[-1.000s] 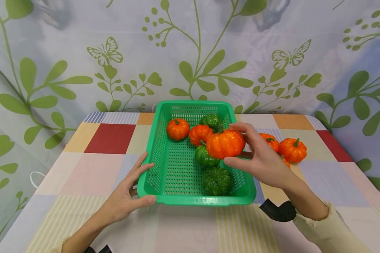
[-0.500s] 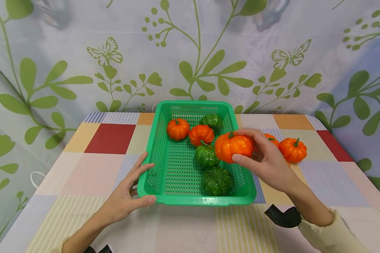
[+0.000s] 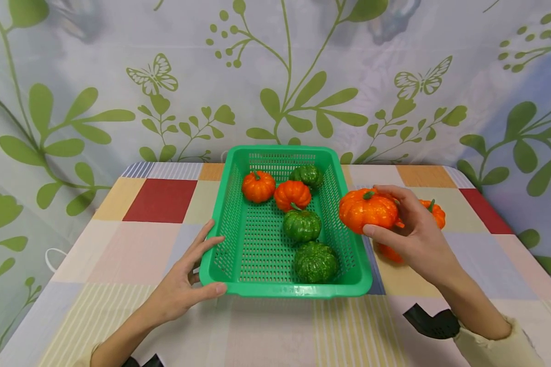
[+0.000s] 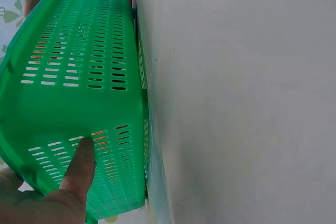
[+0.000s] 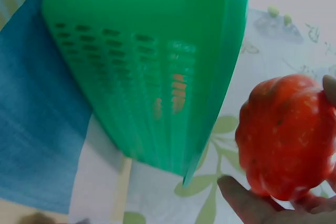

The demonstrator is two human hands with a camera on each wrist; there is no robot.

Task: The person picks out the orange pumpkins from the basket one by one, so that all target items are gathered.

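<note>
Between the thumb and fingers of my right hand (image 3: 415,232), an orange mini pumpkin (image 3: 365,210) is held just right of the green plastic basket (image 3: 289,291). Its ribbed underside shows in the right wrist view as a red-orange pumpkin (image 5: 289,137). At the basket's front left corner my left hand (image 3: 179,285) holds the rim, thumb on the front edge; in the left wrist view one finger (image 4: 79,166) lies against the outer wall. Inside the basket are an orange pumpkin (image 3: 258,187), another orange pumpkin (image 3: 292,195), and green pumpkins (image 3: 302,225) along the right side.
Behind my right hand lie more orange pumpkins (image 3: 436,213), partly hidden by it. A patchwork-patterned cloth (image 3: 133,250) covers the table. Close behind the table hangs a leaf-printed curtain (image 3: 188,46).
My right hand has carried the orange pumpkin rightward, from over the basket to beyond its right rim. The left hand and the basket stay where they were.
</note>
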